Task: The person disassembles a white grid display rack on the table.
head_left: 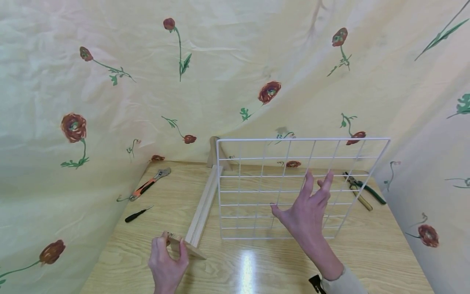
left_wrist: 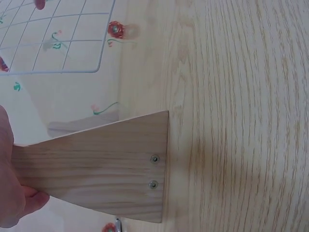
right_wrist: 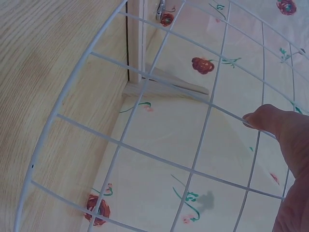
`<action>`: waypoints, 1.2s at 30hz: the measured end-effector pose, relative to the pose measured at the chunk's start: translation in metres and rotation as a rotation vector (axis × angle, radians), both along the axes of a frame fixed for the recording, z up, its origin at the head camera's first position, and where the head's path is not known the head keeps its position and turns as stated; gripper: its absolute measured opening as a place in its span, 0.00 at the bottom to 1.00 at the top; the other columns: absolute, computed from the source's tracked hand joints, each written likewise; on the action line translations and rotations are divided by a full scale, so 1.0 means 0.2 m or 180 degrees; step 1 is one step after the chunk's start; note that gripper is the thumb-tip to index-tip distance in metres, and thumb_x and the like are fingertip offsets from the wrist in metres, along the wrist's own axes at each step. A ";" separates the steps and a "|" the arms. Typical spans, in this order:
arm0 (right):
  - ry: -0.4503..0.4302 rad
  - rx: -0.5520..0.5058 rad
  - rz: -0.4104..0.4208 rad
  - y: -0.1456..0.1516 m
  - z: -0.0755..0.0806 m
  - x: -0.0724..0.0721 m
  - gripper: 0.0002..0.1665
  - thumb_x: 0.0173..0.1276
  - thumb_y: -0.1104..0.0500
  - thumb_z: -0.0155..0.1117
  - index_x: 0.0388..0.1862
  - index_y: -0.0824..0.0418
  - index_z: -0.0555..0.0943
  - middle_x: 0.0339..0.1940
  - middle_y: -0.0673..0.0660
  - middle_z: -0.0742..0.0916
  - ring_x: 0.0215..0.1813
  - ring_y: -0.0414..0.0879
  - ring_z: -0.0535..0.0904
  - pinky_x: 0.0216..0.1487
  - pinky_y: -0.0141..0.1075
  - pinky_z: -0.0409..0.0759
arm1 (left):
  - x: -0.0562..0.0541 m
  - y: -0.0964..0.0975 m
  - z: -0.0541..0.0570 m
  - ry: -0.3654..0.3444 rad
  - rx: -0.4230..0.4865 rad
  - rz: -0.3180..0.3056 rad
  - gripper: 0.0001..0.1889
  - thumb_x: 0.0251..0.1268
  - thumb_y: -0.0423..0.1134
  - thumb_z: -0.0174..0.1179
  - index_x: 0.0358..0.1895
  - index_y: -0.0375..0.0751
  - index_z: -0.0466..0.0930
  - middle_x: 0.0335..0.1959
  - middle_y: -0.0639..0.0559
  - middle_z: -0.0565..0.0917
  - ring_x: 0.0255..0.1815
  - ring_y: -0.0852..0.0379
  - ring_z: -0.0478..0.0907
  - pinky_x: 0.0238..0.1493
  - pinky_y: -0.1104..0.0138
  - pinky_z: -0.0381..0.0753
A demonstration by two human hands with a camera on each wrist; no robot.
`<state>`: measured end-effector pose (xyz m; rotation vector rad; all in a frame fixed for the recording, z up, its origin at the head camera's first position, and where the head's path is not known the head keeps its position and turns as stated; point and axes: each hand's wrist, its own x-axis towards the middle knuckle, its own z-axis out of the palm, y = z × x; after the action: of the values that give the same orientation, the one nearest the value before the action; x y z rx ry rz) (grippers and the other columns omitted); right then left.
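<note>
Cream floral cloth [head_left: 227, 49] fills the upper frame, pale wood-grain counter [head_left: 227, 263] below. White rectangular wire grid [head_left: 282, 176] is centre-right, leaning, left edge near the grooved pale-wood stand [head_left: 206, 202] at centre-left. Right hand [head_left: 305, 215] holds the grid, grip splayed across the wires, thumb at one. Left hand [head_left: 167, 259] pinches the top of the stand's near end plate, thumb against fingers. Dark-green-handled pliers [head_left: 372, 194] and tan-handled tool [head_left: 361, 199] at right; orange-and-black adjustable wrench [head_left: 149, 185] and black screwdriver [head_left: 137, 214] at left. Two small screws [left_wrist: 155, 159] in the plate.

My take: line the grid edge up with the groove, brace the stand so it can't twist, move the right grip nearer the frame if the grid sags.

Unclear: how the right fingertips hook the wires; whether the grid's bottom touches the counter. Far end plate [head_left: 213, 153] part-covered by grid corner. Tan-handled tool's head muddled with the pliers. Dark item [head_left: 316, 283] by the sleeve [head_left: 345, 281], cut off.
</note>
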<state>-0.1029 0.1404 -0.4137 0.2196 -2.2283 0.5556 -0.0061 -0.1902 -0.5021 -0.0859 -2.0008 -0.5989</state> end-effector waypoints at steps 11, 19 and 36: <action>-0.0028 0.0017 -0.0050 0.00 0.00 0.01 0.84 0.20 0.53 0.91 0.75 0.70 0.50 0.74 0.80 0.42 0.59 0.76 0.60 0.45 0.69 0.74 | 0.00 0.02 -0.01 0.0068 0.0002 0.0082 0.21 0.62 0.44 0.56 0.38 0.21 0.72 0.26 0.37 0.74 0.19 0.47 0.74 0.12 0.65 0.79; -0.0012 0.0011 -0.0015 0.00 -0.02 0.01 0.83 0.21 0.53 0.91 0.74 0.71 0.51 0.75 0.80 0.41 0.59 0.77 0.60 0.47 0.70 0.72 | 0.00 0.04 0.00 0.0033 -0.0059 0.0123 0.22 0.64 0.45 0.55 0.38 0.22 0.72 0.25 0.39 0.73 0.18 0.50 0.71 0.09 0.66 0.75; -0.0237 -0.0014 -0.0083 0.00 -0.03 0.03 0.82 0.23 0.51 0.90 0.74 0.70 0.51 0.75 0.79 0.40 0.61 0.76 0.59 0.48 0.70 0.72 | 0.00 0.05 -0.02 0.0046 -0.0058 0.0135 0.23 0.66 0.46 0.55 0.39 0.20 0.73 0.25 0.39 0.73 0.18 0.50 0.71 0.09 0.68 0.74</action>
<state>-0.0966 0.1401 -0.4191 0.1697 -2.2985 0.5627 -0.0055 -0.1804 -0.5052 -0.0583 -1.9894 -0.5515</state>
